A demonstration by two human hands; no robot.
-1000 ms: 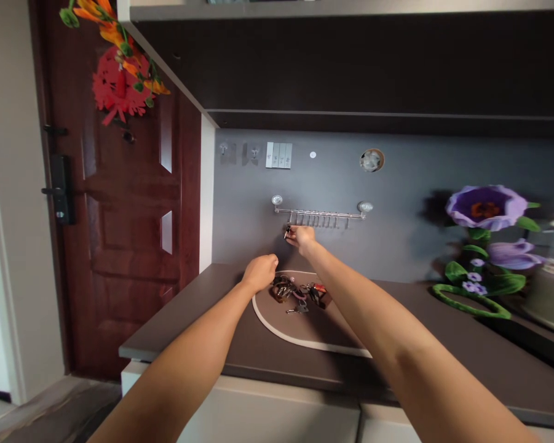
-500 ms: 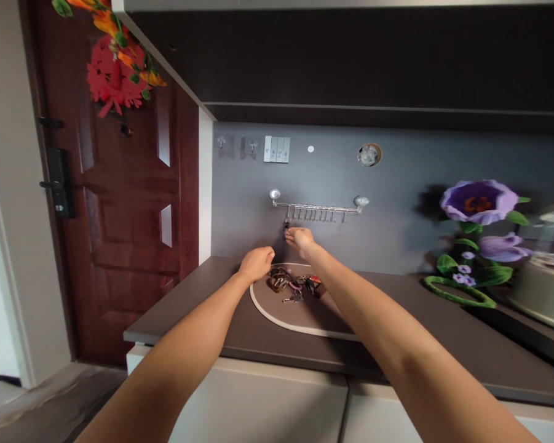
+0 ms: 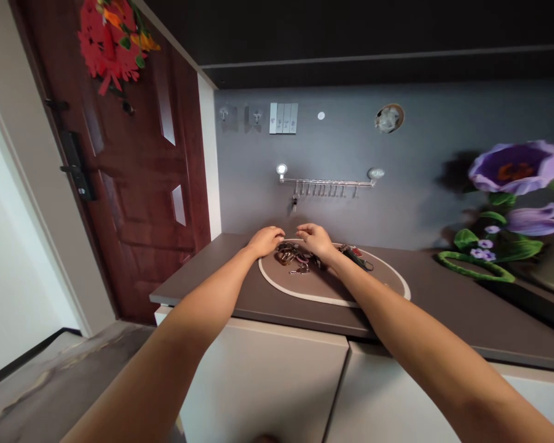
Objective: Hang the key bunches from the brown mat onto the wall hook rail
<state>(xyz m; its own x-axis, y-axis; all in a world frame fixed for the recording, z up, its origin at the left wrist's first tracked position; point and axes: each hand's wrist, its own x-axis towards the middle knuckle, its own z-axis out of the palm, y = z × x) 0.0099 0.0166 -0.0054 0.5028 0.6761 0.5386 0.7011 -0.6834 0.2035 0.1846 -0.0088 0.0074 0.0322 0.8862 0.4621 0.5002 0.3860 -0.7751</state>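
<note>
From the leftmost hook of the hook rail (image 3: 327,182) hangs a key with a black head (image 3: 294,203). My right hand (image 3: 316,240) is just below it, over the mat, fingers loosely bent and apart with nothing in them. To its left, my left hand (image 3: 266,241) hovers at the mat's left edge, its fingers slightly curled and apart, also holding nothing visible. Beneath and between the hands, a bunch of keys (image 3: 286,254) and a loose silver key (image 3: 299,269) lie on the brown mat (image 3: 323,289). More key holders (image 3: 357,255) lie right of my right wrist, partly hidden by it.
Purple fabric flowers (image 3: 519,169) stand on the counter (image 3: 424,301) at the right. A dark shelf (image 3: 373,37) overhangs it. Light switches (image 3: 283,118) and two small wall hooks are above the rail. A dark red door (image 3: 142,215) is at the left.
My right hand has let go of the key, which now hangs on the hook, and has come down toward the mat. My left hand's fingers have loosened. The view has tilted down.
</note>
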